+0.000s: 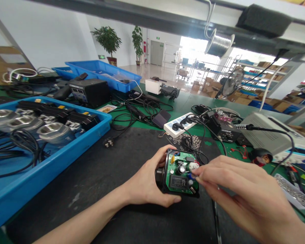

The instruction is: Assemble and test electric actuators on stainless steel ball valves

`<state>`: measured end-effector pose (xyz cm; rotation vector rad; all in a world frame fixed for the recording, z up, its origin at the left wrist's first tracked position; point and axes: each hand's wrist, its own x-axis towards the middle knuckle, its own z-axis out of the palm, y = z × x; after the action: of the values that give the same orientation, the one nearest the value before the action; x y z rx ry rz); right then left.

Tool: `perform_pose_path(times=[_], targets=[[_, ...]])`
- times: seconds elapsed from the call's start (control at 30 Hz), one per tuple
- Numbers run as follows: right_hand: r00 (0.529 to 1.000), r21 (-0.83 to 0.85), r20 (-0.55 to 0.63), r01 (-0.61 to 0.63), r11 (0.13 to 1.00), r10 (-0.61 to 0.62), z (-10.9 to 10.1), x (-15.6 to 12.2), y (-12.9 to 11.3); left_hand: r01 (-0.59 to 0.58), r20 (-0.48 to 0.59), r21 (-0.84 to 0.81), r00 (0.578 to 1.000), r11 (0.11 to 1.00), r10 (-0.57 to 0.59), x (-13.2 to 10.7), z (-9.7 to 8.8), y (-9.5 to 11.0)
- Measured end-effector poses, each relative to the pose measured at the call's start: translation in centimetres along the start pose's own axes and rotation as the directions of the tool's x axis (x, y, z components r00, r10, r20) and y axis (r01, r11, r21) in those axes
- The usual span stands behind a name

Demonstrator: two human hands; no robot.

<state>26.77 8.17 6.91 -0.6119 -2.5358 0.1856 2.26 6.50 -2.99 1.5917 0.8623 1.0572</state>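
Note:
My left hand is wrapped round a black housing, holding it tilted so its face points toward me. Set in the housing is a green circuit board with capacitors, a black block-shaped part and a white connector. My right hand pinches thumb and forefinger together at the board's right side, close to a blue component. What those fingertips hold, if anything, is too small to make out. A black cable runs down the mat beneath my right hand.
At left, a blue tray holds metal-and-black units with cables. A power strip and scattered nuts or washers lie behind the housing. Soldering station, grey instrument and a box of small metal parts stand right. A wire spool hangs overhead.

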Motion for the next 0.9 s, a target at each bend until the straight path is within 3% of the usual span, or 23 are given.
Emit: perform_pose_path(times=[0.33,0.5,0.63,0.73,0.9], targets=[[0.998,0.047,0.045,0.043,0.998,-0.045,-0.8,-0.1,0.0,-0.015,0.011,0.025,1.000,1.000,0.015,-0.1,0.0,-0.1],[0.995,0.133,0.010,-0.098,0.986,0.097,-0.3,-0.3,-0.2,-0.028,0.015,0.036,1.000,0.999,0.028,-0.2,0.0,-0.1],[0.964,0.206,-0.069,-0.237,0.949,0.256,0.6,-0.2,-0.2,-0.039,0.017,0.051,0.999,0.998,0.038,-0.2,-0.2,0.1],[0.912,0.311,-0.044,-0.375,0.874,0.407,1.3,0.4,0.0,-0.029,0.040,0.075,0.999,0.997,0.026,-0.2,-0.3,0.2],[0.804,0.593,0.121,-0.530,0.607,0.583,2.9,2.2,0.6,-0.029,0.013,0.102,1.000,0.994,0.028,-0.2,-0.2,0.0]])
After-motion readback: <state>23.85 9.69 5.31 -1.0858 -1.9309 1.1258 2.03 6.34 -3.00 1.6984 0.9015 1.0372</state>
